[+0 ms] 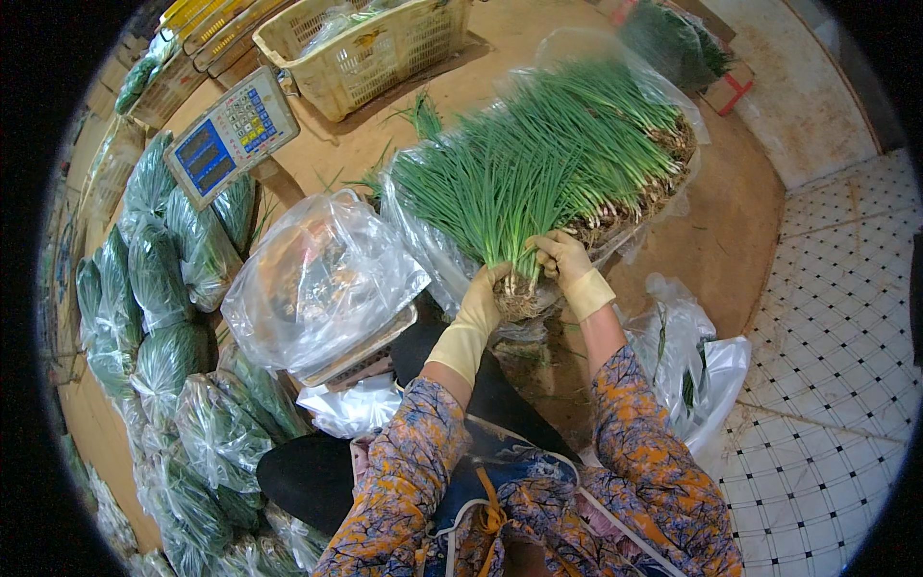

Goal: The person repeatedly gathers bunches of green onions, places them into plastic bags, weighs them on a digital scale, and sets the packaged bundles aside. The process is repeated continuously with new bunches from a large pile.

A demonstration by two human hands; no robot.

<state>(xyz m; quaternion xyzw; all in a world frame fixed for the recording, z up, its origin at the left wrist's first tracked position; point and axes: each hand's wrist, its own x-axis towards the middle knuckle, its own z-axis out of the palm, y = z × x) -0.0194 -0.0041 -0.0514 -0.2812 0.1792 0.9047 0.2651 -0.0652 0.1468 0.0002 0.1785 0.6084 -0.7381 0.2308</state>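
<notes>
A bundle of green onions [515,252], roots toward me, lies at the near end of a long heap of green onions [577,137] on plastic sheeting. My left hand [484,292], in a pale rubber glove, holds the bundle's left side just above the roots. On its right side my right hand [570,263], gloved alike, has its bent fingers against the white stems; whether they grip any is unclear. A clear plastic bag [317,281] covers the weighing platform to the left, and the scale's display panel [231,137] stands beyond it.
Bagged bundles of greens [159,281] are piled along the left. A cream plastic crate [368,58] stands at the back, with yellow crates [209,29] beside it. White plastic bags [404,404] lie by my left knee, and another bag with greens [678,346] is on the right.
</notes>
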